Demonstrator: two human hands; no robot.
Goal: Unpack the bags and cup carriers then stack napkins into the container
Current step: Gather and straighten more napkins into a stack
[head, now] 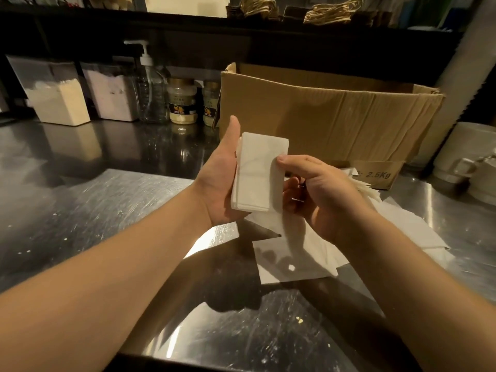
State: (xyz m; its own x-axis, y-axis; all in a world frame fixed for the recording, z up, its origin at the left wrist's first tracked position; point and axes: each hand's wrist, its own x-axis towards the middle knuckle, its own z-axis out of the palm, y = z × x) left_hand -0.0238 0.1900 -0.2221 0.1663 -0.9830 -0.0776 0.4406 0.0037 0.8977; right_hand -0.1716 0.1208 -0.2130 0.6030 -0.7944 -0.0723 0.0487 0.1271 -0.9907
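A steel counter (80, 210) was observed nearest the camera, scratched and flecked with crumbs. Loose napkins (292, 261) were found lying flat on it, directly beneath the held stack and overlapping one another untidily.

Above these, a stack of napkins (257, 173) was held clear of the counter between both hands. The left hand (217, 186) was seen cupped along the stack's left edge, thumb extended upward beside it; the remaining fingers were hidden behind the paper, and their state could not be told. The right hand (314, 189) was seen with its thumb laid on the face of the stack at the right edge, the fingers curled beneath, so that the paper was pinched there.

The stack is judged to be very light, soft and limp, liable to fan, slide apart or crease if squeezed at one corner. It is judged best taken by the two long edges, with light and even pressure, the sheets being squared first.

Just behind the stack, a cardboard box (322, 114) was noted, open at the top. To the left of the box, jars (182, 103), a pump bottle (150, 89) and tubs of powder (59, 95) were ranged along the back. To the right of the box, white mugs (467, 159) were recorded. No napkin container could be identified with certainty.
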